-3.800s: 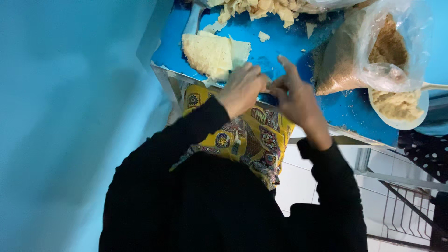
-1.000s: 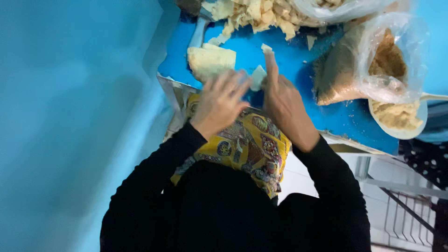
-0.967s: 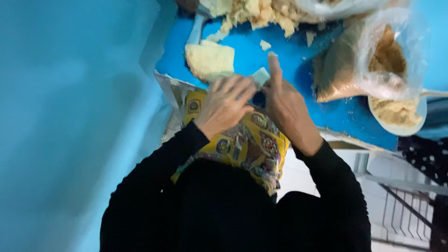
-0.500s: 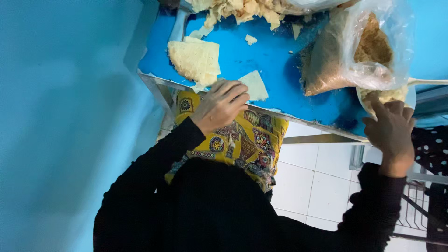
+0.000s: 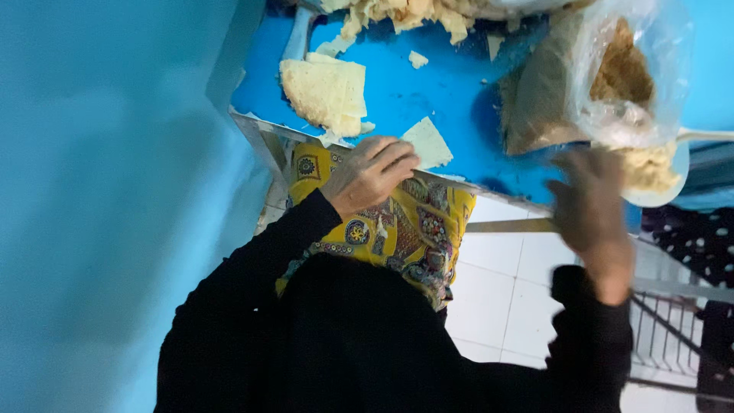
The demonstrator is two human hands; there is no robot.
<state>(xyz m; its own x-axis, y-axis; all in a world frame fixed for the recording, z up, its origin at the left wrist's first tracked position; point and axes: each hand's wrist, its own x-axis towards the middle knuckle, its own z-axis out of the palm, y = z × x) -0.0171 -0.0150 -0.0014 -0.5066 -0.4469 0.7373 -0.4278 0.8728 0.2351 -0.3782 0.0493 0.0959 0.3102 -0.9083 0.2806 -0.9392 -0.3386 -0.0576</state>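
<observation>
At the far left, a plain turquoise wall [image 5: 115, 191] is seen. Next to it, a stack of pale flat sheets [image 5: 325, 92] is laid on the blue table [image 5: 428, 99], near its front edge. Just to the right and closer to the edge, the left hand [image 5: 371, 174] is rested palm down, its fingers loosely curled and spread over the rim, with the fingertips touching the corner of a single pale square sheet [image 5: 427, 143] that lies flat on the blue surface; nothing is gripped. Below the hand, a yellow patterned cloth [image 5: 397, 229] is draped over the lap, and black sleeves [image 5: 252, 283] are worn on both arms. Along the top, a heap of torn pale scraps [image 5: 405, 11] is piled. Further right, a clear plastic bag of brown crumbs [image 5: 596, 76] is stood on the table. The right hand [image 5: 592, 210] is held in front of the table edge, just below the bag and beside a white bowl of crumbly filling [image 5: 654, 172]; it is blurred, so whether its fingers are open or closed cannot be told.
</observation>
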